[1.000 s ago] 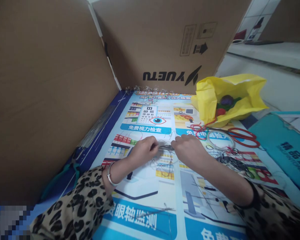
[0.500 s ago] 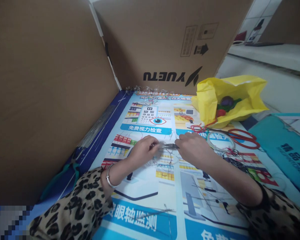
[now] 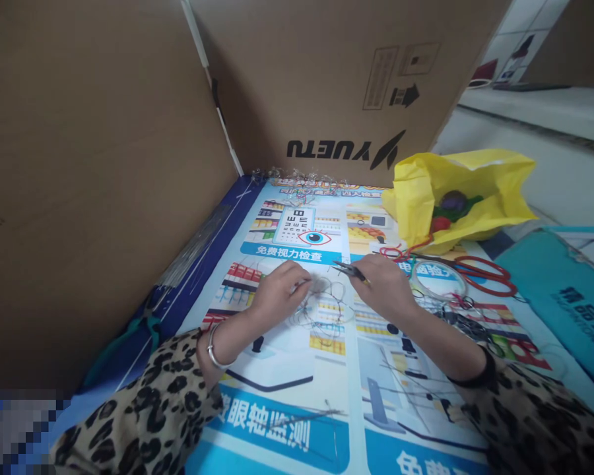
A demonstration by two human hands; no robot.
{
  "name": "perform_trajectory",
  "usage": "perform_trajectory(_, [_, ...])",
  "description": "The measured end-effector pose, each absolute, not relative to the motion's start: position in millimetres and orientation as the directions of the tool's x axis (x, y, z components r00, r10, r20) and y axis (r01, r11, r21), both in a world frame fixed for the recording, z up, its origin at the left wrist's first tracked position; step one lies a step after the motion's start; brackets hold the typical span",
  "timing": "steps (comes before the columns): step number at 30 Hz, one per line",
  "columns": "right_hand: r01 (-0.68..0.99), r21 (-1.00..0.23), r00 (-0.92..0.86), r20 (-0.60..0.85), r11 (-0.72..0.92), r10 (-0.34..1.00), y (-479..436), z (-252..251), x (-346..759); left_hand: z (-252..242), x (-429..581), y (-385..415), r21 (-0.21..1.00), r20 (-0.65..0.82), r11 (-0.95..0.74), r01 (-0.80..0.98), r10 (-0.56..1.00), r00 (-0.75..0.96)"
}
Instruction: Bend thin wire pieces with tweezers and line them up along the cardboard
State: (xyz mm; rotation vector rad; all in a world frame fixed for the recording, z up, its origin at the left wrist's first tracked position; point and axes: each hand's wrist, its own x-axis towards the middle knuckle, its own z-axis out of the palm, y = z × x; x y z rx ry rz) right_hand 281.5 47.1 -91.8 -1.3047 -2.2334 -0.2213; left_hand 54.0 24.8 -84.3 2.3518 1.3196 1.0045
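Thin bent wire (image 3: pixel 330 307) hangs in loose loops over the middle of the printed sheet (image 3: pixel 282 359). My left hand (image 3: pixel 281 289) pinches this wire between thumb and fingers at its left end. Just to the right, my right hand (image 3: pixel 387 285) is wrapped around a pair of pliers (image 3: pixel 349 270). Their dark jaws point left and look slightly parted, with no wire plainly between them. A gap lies between the jaws and my left fingertips. The handles are mostly hidden in my palm.
Teal-handled pliers (image 3: pixel 148 323) and straight wires (image 3: pixel 198 247) lie at the left. Cardboard walls (image 3: pixel 297 72) rise behind. A yellow bag (image 3: pixel 505 191), red-handled scissors (image 3: pixel 485 274), a wire coil (image 3: pixel 438 280) and a teal box (image 3: pixel 564 297) sit right. Twisted wire pieces (image 3: pixel 304 185) lie at the back.
The pliers' jaws have come away from the wire by my left hand and now point up and left. My right hand has turned; my left still pinches the wire, slightly further left.
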Motion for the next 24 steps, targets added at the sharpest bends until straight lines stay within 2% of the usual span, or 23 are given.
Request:
perform_trajectory(4, [0.852,-0.175,-0.346,0.520,0.494,0.781,51,-94,283,-86,56,24,0.488,0.377,-0.532,0.692,0.844,0.383])
perform_trajectory(9, [0.850,-0.180,-0.356,0.498,0.496,0.791,51,-94,282,-88,55,25,0.447,0.337,-0.505,0.738,0.860,0.384])
perform_trajectory(15, [0.793,-0.214,-0.365,0.582,0.570,0.726,51,-94,284,-89,54,24,0.355,0.305,-0.447,0.821,0.886,0.351])
perform_trajectory(18, [0.766,-0.305,-0.306,0.602,0.566,0.738,48,-82,285,-87,54,21,0.286,0.297,-0.411,0.866,0.897,0.327])
perform_trajectory(24, [0.623,-0.602,-0.113,0.563,0.500,0.819,42,-44,288,-79,51,15,0.182,0.239,-0.321,0.930,0.931,0.275])
